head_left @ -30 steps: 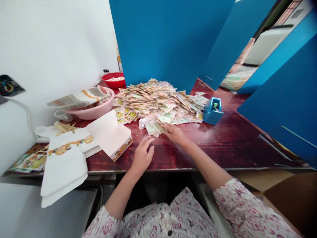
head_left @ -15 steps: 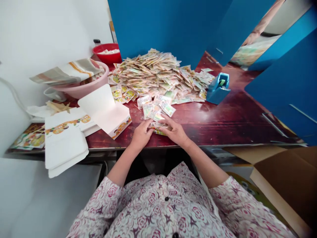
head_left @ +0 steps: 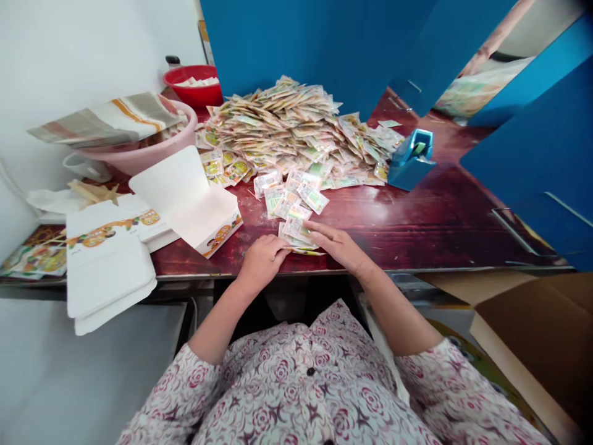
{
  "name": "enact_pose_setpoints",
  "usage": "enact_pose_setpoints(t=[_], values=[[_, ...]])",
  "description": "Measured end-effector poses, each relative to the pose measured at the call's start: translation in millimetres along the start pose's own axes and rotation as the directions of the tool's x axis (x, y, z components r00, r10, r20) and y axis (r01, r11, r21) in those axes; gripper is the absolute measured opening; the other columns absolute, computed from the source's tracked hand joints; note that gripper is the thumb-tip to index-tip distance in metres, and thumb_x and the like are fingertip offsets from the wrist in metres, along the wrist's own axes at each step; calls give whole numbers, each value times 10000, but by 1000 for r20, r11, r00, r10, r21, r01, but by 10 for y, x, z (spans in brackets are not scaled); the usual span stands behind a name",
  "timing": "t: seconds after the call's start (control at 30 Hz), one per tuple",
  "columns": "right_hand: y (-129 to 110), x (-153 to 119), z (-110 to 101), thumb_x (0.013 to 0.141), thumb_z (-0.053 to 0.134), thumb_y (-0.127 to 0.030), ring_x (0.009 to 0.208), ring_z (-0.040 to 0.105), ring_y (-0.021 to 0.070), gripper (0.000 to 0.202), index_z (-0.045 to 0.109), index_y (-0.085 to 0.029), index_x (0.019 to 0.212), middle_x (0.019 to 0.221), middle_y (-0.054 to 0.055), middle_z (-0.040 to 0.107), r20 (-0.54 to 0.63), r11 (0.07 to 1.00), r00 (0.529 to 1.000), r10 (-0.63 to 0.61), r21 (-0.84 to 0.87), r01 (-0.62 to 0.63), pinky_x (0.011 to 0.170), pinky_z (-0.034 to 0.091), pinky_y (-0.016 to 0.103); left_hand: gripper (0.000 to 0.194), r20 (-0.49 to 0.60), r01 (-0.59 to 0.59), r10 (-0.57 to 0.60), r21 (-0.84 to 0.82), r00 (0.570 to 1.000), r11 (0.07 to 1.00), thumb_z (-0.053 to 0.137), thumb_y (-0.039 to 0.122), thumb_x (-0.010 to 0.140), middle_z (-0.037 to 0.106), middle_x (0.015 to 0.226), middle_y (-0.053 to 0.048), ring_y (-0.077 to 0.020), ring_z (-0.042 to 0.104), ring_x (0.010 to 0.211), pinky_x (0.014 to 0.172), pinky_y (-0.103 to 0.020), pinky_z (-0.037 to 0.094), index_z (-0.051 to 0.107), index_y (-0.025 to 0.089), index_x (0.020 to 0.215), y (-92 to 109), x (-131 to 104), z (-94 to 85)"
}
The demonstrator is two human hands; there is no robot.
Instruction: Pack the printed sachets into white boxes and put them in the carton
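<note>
A few small printed sachets (head_left: 295, 230) lie by the table's front edge, in front of my body, with a yellow-green one at the bottom. My left hand (head_left: 263, 262) has its thumb and fingers closed at the left edge of these sachets. From the other side my right hand (head_left: 340, 248) reaches over them, its fingers stretched out and touching their right side. Just beyond lie several loose sachets (head_left: 296, 191), overlapping. Behind them rises a large heap of sachets (head_left: 282, 127).
An open white carton (head_left: 194, 210) stands left of my hands, beside flat white cartons (head_left: 109, 272). Farther back are a pink basin (head_left: 139, 157) under a striped cloth (head_left: 106, 127) and a red bowl (head_left: 194, 93). A blue tape dispenser (head_left: 410, 164) stands right; a cardboard box (head_left: 532, 327) sits below.
My hands have spread slightly apart, uncovering more of the sachets between them. My right fingers have straightened. The whole view has shifted a little.
</note>
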State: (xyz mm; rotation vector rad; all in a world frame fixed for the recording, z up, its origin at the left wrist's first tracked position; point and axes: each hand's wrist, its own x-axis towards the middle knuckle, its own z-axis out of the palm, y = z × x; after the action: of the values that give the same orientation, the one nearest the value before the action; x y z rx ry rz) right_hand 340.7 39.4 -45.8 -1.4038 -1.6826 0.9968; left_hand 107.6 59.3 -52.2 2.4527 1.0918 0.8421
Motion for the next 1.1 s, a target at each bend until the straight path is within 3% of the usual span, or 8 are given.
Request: enact_pose_setpoints(t=[0.23,0.33,0.5,0.57,0.7,0.8,0.93,1.1], values=[[145,223,83,815,692,-178,1259,607,313,434,708,-169,1249,1312,147,673,1,856,977,-212,-482,187,1125,441,516,361,49,-16,12,70,999,997,611,90,851,714,1153,-84,-258,641,1077,930,-442,522,651,215,1188,-8,-206,-131],[148,279,106,840,605,-113,1167,665,297,362,756,-202,1157,1201,96,735,-79,871,974,-212,-467,152,1080,488,493,374,74,-11,1,133,997,991,652,135,847,707,1182,-79,-274,623,1114,948,-456,502,647,233,1208,92,-219,-102],[108,312,119,943,546,-244,1079,708,248,325,736,-272,1206,1198,21,740,-225,972,966,-127,-222,76,984,565,434,327,73,-24,9,205,997,978,739,284,824,711,1144,-90,-302,619,1066,912,-474,503,687,229,1142,210,-170,-53],[69,315,137,942,575,-264,1128,687,245,306,734,-279,1203,1216,30,732,-161,954,971,-177,-271,129,1033,535,443,305,76,-34,17,230,997,973,734,289,832,713,1133,-90,-315,615,1055,892,-488,511,699,226,1128,216,-152,-36],[-12,335,185,860,705,-236,1234,622,293,343,729,-207,1201,1287,109,692,129,829,957,-259,-478,289,1112,457,479,236,69,-66,52,215,996,974,564,128,924,731,1077,-71,-263,621,1002,878,-433,534,719,208,1082,143,-138,9],[-30,391,202,882,606,-127,1195,637,294,341,719,-143,1203,1254,145,702,163,743,949,-271,-591,314,1084,470,456,288,49,-92,85,184,995,979,491,89,950,732,1080,-81,-231,618,985,900,-394,541,715,190,1100,62,-140,32],[34,456,138,899,552,-127,1083,682,280,334,732,-175,1176,1126,116,753,65,710,965,-253,-665,231,1015,511,430,284,13,-47,46,167,999,985,471,109,969,722,1065,-92,-227,622,974,892,-386,553,707,183,1107,43,-114,24],[174,296,-55,908,568,-205,1050,707,282,351,719,-261,1220,1166,64,749,-93,800,977,-192,-592,100,956,556,441,289,71,-60,51,130,996,990,444,157,998,704,1119,-96,-231,629,987,918,-403,538,667,174,1181,265,-33,77]])
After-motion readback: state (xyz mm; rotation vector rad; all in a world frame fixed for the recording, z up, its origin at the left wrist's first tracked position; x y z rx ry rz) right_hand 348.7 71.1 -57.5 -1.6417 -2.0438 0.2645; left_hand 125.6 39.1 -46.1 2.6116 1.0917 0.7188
